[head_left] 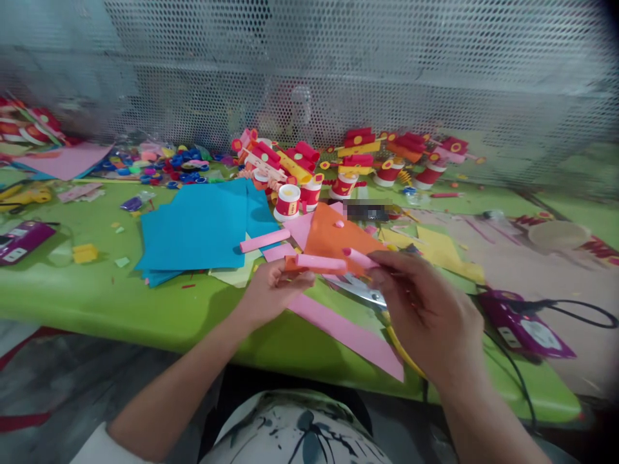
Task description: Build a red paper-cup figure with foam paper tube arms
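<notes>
My left hand is closed, pinching a pink paper tube with a small orange paper piece at its near end. Just to the right, my right hand grips a slim pink stick with a darker red tip pointing toward the tube; its exact kind is unclear. Another pink tube lies beyond my left hand. Below the hands are an orange sheet, a long pink paper strip and scissors, whose yellow handle is partly hidden by my right hand.
Blue sheets lie at left-centre. Several red paper-cup models line the back, before a perforated metal screen. Purple devices sit at left and right, the right one with a black cable.
</notes>
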Available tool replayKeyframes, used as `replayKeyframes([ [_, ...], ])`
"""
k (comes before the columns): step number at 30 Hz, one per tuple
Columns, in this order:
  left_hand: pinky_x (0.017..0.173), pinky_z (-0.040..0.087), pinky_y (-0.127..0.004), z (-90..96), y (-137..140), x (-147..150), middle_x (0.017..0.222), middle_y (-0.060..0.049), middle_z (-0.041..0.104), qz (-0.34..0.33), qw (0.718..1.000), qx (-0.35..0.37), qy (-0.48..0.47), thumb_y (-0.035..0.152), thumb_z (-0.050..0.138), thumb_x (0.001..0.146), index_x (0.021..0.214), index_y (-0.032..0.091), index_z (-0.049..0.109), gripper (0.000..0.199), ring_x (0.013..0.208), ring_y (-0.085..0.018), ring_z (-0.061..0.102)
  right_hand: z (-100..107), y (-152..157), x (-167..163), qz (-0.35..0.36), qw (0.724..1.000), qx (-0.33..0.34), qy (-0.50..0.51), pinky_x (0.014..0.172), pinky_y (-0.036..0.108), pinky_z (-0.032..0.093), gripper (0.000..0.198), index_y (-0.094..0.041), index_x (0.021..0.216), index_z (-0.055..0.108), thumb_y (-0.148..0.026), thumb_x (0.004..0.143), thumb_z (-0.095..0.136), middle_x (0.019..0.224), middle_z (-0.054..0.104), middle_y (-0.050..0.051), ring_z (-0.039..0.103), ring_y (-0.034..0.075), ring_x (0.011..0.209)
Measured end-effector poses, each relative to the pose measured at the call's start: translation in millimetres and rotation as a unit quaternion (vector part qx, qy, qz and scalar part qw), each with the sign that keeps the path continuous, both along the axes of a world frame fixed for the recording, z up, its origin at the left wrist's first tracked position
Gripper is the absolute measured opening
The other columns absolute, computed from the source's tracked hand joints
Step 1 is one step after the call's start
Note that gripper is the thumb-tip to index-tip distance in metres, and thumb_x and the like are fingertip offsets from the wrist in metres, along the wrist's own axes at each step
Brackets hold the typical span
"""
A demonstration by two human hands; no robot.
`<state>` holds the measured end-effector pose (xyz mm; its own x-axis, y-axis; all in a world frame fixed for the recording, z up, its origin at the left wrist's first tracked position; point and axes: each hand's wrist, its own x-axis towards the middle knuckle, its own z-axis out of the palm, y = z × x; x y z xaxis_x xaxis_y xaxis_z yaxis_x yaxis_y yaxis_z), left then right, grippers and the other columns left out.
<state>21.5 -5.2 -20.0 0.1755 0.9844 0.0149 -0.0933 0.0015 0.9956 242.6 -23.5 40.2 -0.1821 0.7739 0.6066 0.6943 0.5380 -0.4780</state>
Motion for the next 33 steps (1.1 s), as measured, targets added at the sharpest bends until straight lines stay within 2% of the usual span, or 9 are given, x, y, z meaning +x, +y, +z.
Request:
replayKeyframes([
  [3,0.077,0.061,-0.033,0.4,-0.9,-0.4,0.091,-0.007,0.080,-0.008,1.000,0.007,0.011,0.046,0.075,0.089,0.103,0.018,0.080,0.031,0.086,-0.021,0.075,1.1,8.4,-6.3,0.024,0.996,0.057,-0.063,0.087,0.038,0.059,0.016,-0.025,0.114,0.066,-0.018,0.102,0.058,0.109,0.076,0.008,0.073,0.022,0.099],
  [8,0.079,0.062,-0.034,3.5,0.0,-1.3,0.090,-0.009,0.080,-0.008,0.999,0.027,0.015,0.053,0.073,0.090,0.097,0.017,0.080,0.037,0.089,-0.023,0.077,-5.9,22.0,-14.6,0.075,0.984,0.119,-0.114,0.086,0.042,0.056,0.021,-0.023,0.116,0.066,-0.012,0.100,0.059,0.107,0.077,0.010,0.071,0.025,0.098],
  [22,0.081,0.061,-0.034,4.1,0.6,-1.2,0.092,-0.009,0.080,-0.015,1.000,0.020,-0.009,0.053,0.073,0.090,0.100,0.018,0.080,0.037,0.089,-0.022,0.077,-6.3,24.2,-17.7,0.086,0.985,0.119,-0.091,0.085,0.042,0.058,0.019,-0.023,0.114,0.070,-0.014,0.098,0.063,0.106,0.079,0.008,0.071,0.024,0.096],
  [27,0.077,0.061,-0.032,5.1,1.6,-0.7,0.093,-0.009,0.080,-0.027,1.000,0.015,-0.004,0.054,0.073,0.090,0.104,0.017,0.079,0.040,0.087,-0.022,0.077,-5.0,25.0,-17.1,0.078,0.993,0.069,-0.062,0.087,0.041,0.058,0.014,-0.024,0.109,0.072,-0.019,0.100,0.063,0.103,0.080,0.006,0.073,0.024,0.098],
  [33,0.076,0.059,-0.033,3.3,2.1,-0.7,0.083,-0.008,0.078,-0.039,0.999,-0.003,0.013,0.055,0.073,0.090,0.093,0.016,0.078,0.039,0.082,-0.022,0.076,6.0,33.5,-11.1,0.072,0.994,-0.081,0.021,0.082,0.035,0.059,0.010,-0.026,0.100,0.077,-0.026,0.095,0.069,0.097,0.081,0.001,0.075,0.020,0.088],
])
